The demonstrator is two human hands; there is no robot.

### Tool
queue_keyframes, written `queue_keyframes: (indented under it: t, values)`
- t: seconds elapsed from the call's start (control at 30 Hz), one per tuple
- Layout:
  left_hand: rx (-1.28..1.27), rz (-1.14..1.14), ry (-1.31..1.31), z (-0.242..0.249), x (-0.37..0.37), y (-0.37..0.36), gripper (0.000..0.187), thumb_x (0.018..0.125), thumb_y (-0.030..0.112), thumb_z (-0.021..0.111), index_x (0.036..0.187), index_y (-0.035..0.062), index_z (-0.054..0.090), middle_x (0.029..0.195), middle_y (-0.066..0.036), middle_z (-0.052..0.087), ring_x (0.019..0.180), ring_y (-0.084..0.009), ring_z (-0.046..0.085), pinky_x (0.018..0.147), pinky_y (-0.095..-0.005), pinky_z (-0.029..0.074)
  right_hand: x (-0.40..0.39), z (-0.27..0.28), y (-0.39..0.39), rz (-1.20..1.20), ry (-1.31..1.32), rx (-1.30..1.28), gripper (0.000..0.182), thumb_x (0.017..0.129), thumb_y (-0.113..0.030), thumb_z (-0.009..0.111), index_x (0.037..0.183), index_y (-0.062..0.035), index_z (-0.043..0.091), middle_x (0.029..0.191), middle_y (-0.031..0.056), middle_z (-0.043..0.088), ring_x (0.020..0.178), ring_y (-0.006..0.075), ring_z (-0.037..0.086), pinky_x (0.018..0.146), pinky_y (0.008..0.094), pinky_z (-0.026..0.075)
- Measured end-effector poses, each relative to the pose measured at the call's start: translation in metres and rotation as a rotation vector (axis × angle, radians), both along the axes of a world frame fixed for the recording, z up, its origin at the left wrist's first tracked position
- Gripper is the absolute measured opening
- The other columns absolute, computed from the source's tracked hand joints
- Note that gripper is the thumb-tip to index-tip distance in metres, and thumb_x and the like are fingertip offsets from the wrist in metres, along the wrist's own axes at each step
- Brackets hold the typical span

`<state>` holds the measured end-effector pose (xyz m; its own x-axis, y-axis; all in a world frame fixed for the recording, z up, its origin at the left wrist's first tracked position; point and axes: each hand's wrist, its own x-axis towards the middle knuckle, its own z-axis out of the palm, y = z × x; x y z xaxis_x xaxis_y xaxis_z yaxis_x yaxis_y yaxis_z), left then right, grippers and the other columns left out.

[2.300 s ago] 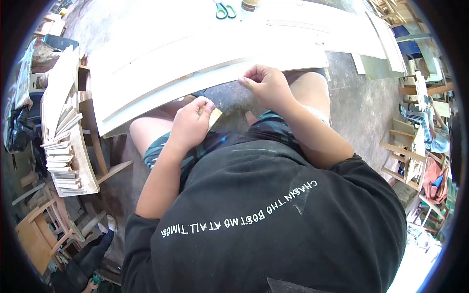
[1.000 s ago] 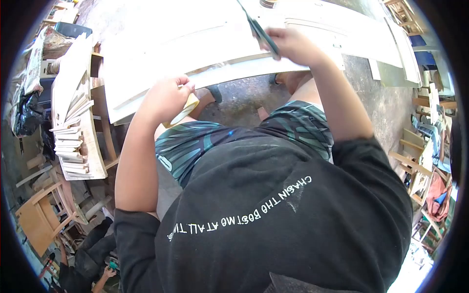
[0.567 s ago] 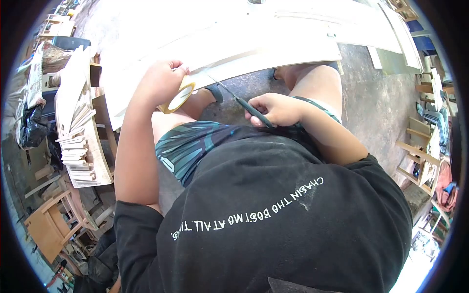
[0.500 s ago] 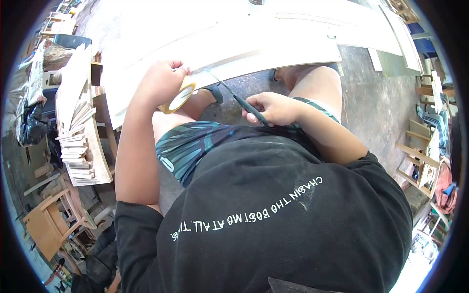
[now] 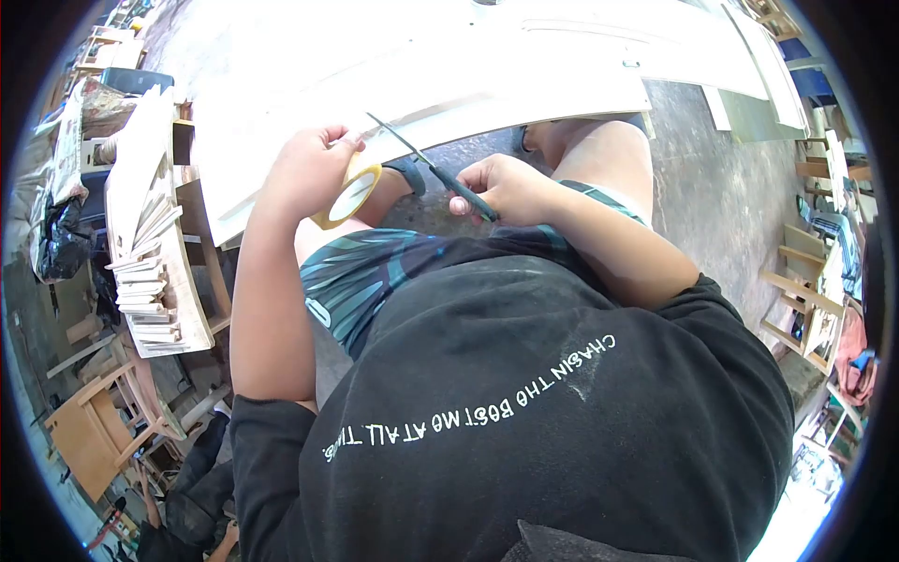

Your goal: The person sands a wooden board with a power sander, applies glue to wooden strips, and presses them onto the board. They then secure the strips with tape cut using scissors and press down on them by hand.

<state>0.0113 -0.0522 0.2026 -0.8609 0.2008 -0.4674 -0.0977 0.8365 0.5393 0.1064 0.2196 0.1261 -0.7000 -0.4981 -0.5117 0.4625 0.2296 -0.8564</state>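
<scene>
My left hand (image 5: 314, 170) is closed around a roll of yellowish tape (image 5: 377, 174), which hangs beside my left thigh with its ring facing me. My right hand (image 5: 510, 190) holds scissors (image 5: 420, 155) by their dark handles. The narrow blades point up and to the left, toward the pale board across my knees. The scissor tips are near my left fingers, apart from the tape roll. Any tape strip between the hands is lost in the glare.
Large white boards (image 5: 449, 75) lie across in front of me, overexposed. A workbench (image 5: 187, 318) on the left carries stacked wood strips (image 5: 142, 290). A wooden chair (image 5: 103, 421) stands at lower left, near another person's dark clothing (image 5: 192, 506). Wooden frames (image 5: 801, 300) stand on the right.
My right hand and the scissors have moved left and slightly up, bringing the blades nearer my left hand. My left hand and the tape roll have shifted slightly right.
</scene>
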Motion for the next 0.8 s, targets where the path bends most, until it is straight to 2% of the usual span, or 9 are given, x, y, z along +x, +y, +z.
queue_keyframes:
  t: [0.2,0.3,0.4,0.5,0.53,0.63,0.8]
  values:
    - [0.011,0.018,0.000,-0.002,0.002,-0.006,0.034,0.102,0.029,0.056,0.110,0.0042,0.078,0.096,-0.016,0.077,0.088,-0.0243,0.072,0.085,-0.0376,0.055,0.000,-0.006,0.003,-0.013,0.074,0.029,0.028,0.092,-0.030,0.083,0.092,-0.0031,0.075,0.074,-0.0018,0.064,0.071,0.0083,0.058,0.065,0.0263,0.046]
    - [0.051,0.052,-0.022,0.005,0.004,-0.008,0.032,0.102,0.027,0.057,0.107,0.0031,0.077,0.091,-0.012,0.075,0.085,-0.0199,0.070,0.082,-0.0347,0.055,0.001,-0.009,0.002,-0.042,0.062,0.020,0.028,0.093,-0.031,0.082,0.092,-0.0039,0.074,0.073,-0.0019,0.063,0.070,0.0083,0.058,0.064,0.0265,0.046]
    - [0.177,0.086,-0.051,0.002,-0.007,-0.032,0.029,0.104,0.029,0.062,0.104,0.0035,0.075,0.087,-0.004,0.071,0.077,-0.0102,0.064,0.072,-0.0278,0.052,-0.001,-0.004,0.005,-0.135,0.043,-0.004,0.028,0.094,-0.032,0.081,0.091,-0.0054,0.073,0.072,-0.0031,0.061,0.068,0.0079,0.056,0.063,0.0266,0.046]
    - [0.098,0.069,-0.066,0.018,-0.015,-0.046,0.029,0.104,0.029,0.062,0.102,0.0032,0.075,0.088,-0.004,0.071,0.077,-0.0101,0.064,0.073,-0.0275,0.052,-0.006,-0.012,0.020,-0.192,0.080,-0.096,0.029,0.095,-0.031,0.082,0.088,-0.0065,0.070,0.072,-0.0047,0.058,0.067,0.0070,0.054,0.062,0.0257,0.044]
    - [0.087,0.133,-0.030,0.023,-0.012,-0.045,0.027,0.103,0.024,0.061,0.100,0.0016,0.075,0.085,-0.005,0.072,0.077,-0.0109,0.065,0.075,-0.0292,0.053,-0.006,-0.017,0.024,-0.199,0.094,-0.084,0.028,0.094,-0.031,0.082,0.087,-0.0060,0.070,0.071,-0.0043,0.059,0.066,0.0071,0.055,0.061,0.0256,0.044]
    - [0.035,0.087,0.038,0.030,-0.017,-0.052,0.027,0.103,0.024,0.061,0.101,0.0007,0.075,0.085,-0.006,0.073,0.077,-0.0113,0.065,0.075,-0.0295,0.053,-0.005,-0.011,0.024,-0.180,0.086,-0.008,0.028,0.094,-0.029,0.082,0.087,-0.0049,0.070,0.071,-0.0029,0.060,0.063,0.0077,0.056,0.058,0.0259,0.044]
    - [-0.131,0.088,0.218,0.032,-0.040,-0.064,0.033,0.099,0.028,0.065,0.109,-0.0010,0.074,0.089,-0.012,0.075,0.081,-0.0176,0.070,0.077,-0.0330,0.054,-0.004,-0.010,0.024,-0.166,0.114,0.040,0.029,0.093,-0.030,0.082,0.091,-0.0025,0.073,0.069,0.0011,0.064,0.060,0.0096,0.060,0.056,0.0274,0.047]
